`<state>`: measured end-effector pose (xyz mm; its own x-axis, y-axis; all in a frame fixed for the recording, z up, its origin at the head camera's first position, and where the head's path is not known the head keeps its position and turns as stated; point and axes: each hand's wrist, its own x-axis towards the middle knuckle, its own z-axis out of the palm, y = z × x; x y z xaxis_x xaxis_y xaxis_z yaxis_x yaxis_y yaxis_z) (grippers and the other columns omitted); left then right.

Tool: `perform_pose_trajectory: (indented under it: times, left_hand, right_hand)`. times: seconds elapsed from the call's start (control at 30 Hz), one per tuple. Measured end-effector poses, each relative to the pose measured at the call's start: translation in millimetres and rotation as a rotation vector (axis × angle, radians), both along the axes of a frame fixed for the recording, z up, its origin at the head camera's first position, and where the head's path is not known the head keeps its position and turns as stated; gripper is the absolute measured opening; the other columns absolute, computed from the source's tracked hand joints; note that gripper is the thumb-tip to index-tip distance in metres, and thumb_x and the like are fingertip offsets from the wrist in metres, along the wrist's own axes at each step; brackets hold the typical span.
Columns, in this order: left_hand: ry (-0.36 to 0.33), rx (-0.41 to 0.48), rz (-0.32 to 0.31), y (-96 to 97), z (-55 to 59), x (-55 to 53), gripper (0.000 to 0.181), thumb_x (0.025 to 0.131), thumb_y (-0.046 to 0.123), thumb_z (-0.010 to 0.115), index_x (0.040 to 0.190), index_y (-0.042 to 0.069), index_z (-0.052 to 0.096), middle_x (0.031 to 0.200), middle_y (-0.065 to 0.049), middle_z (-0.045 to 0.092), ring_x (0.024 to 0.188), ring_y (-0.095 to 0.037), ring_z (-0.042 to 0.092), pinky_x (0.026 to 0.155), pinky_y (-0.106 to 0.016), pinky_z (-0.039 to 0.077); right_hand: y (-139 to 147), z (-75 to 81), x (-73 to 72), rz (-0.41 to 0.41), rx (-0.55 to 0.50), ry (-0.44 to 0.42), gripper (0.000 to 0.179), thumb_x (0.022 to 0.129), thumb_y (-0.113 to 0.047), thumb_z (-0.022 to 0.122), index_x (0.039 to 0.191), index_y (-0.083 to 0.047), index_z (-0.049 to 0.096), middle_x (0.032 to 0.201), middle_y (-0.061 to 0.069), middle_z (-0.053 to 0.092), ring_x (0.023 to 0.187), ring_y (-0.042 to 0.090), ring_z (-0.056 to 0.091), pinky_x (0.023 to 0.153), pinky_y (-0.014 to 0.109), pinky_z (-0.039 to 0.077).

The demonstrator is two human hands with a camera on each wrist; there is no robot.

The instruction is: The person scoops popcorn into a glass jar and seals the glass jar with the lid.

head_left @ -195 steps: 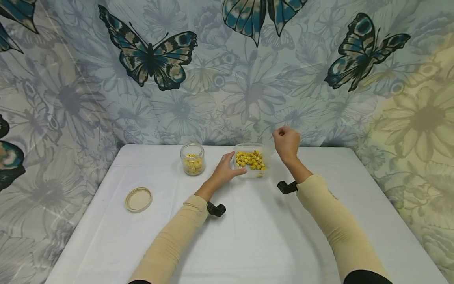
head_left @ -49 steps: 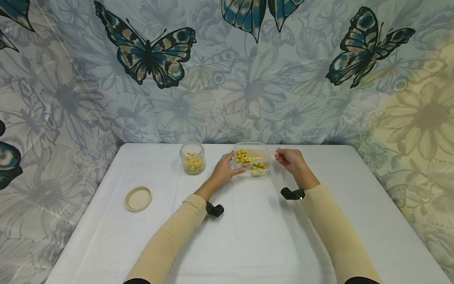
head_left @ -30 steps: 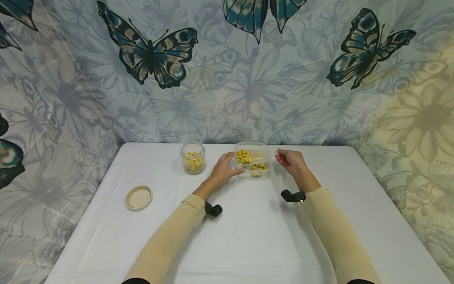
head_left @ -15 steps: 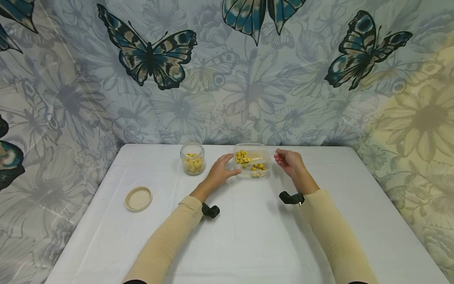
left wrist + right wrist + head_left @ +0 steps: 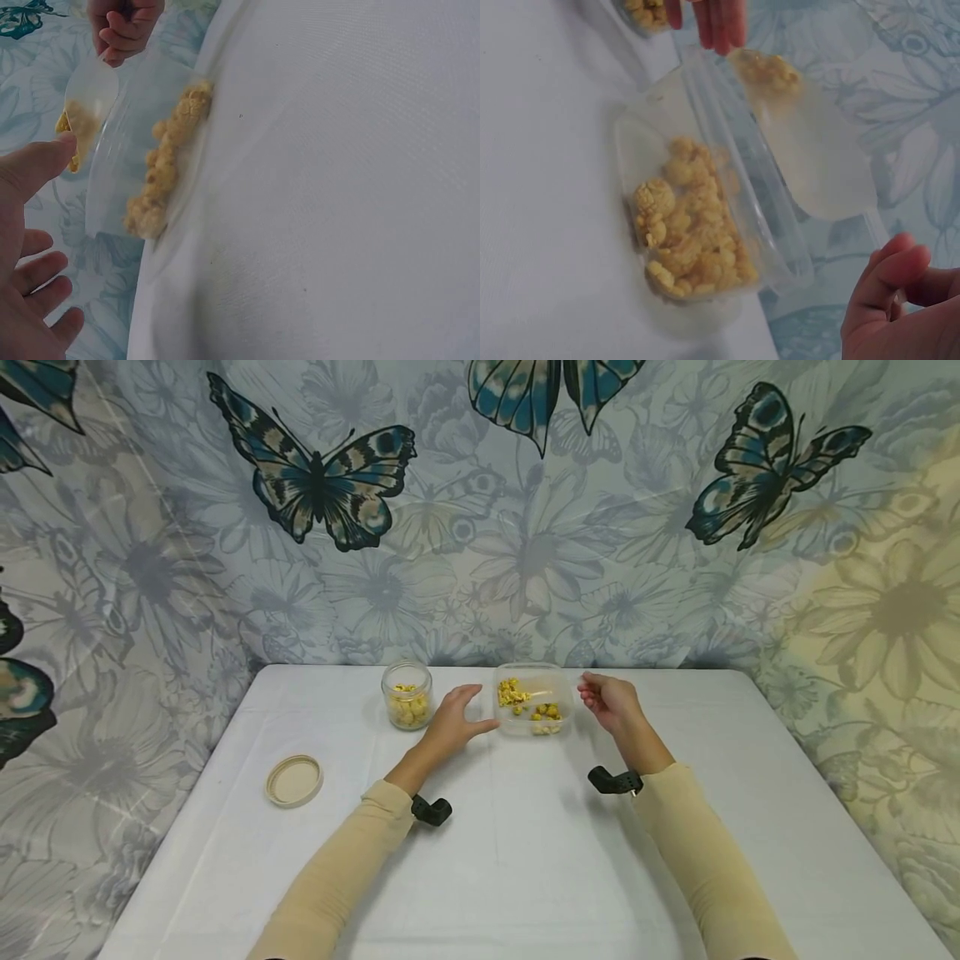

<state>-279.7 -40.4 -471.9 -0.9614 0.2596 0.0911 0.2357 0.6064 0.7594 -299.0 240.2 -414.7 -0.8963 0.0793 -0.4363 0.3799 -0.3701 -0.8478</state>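
In the right wrist view my right hand point(image 5: 900, 296) pinches the handle of a translucent scoop point(image 5: 825, 169), with yellow popcorn at its far end. The scoop hangs over a clear plastic container point(image 5: 744, 180) that has more popcorn point(image 5: 701, 244) at the bottom. My left hand point(image 5: 452, 718), fingers spread and holding nothing, is just left of the container, between it and a glass jar point(image 5: 396, 692). That jar stands without a lid, partly filled with popcorn. From the left wrist, the thumb overlaps the scoop point(image 5: 94, 90) in the picture.
A round cream lid point(image 5: 293, 781) lies at the left of the white-covered table point(image 5: 517, 860). Behind the table's far edge hangs a butterfly-patterned cloth point(image 5: 540, 552). Black wrist cameras point(image 5: 432, 811) sit below both hands.
Earlier my right hand was raised beside the container; it came down and the scoop lies over it with popcorn. My left hand has let go of the container and moved left towards the jar.
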Motion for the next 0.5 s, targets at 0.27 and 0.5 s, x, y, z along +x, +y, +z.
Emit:
perform_pose_trajectory:
  times: [0.27, 0.5]
  left_hand:
    - [0.024, 0.04, 0.007, -8.3, 12.4, -1.1, 0.077, 0.083, 0.032, 0.078, 0.147, 0.005, 0.042, 0.153, -0.014, 0.038, 0.144, -0.031, 0.034, 0.117, -0.048, 0.032]
    - [0.021, 0.027, 0.005, -14.3, 26.7, 2.5, 0.082, 0.082, 0.037, 0.078, 0.148, 0.008, 0.04, 0.154, -0.012, 0.037, 0.144, -0.031, 0.035, 0.116, -0.048, 0.034]
  right_hand:
    - [-3.8, 3.3, 0.2, -0.02, 0.025, 0.031, 0.012, 0.099, -0.01, 0.055, 0.093, -0.004, 0.063, 0.061, -0.002, 0.064, 0.053, 0.004, 0.056, 0.049, 0.013, 0.047]
    - [-8.1, 4.9, -3.3, -0.029, -0.006, 0.085, 0.011, 0.097, -0.008, 0.057, 0.088, -0.004, 0.063, 0.06, 0.0, 0.064, 0.051, 0.005, 0.057, 0.048, 0.013, 0.047]
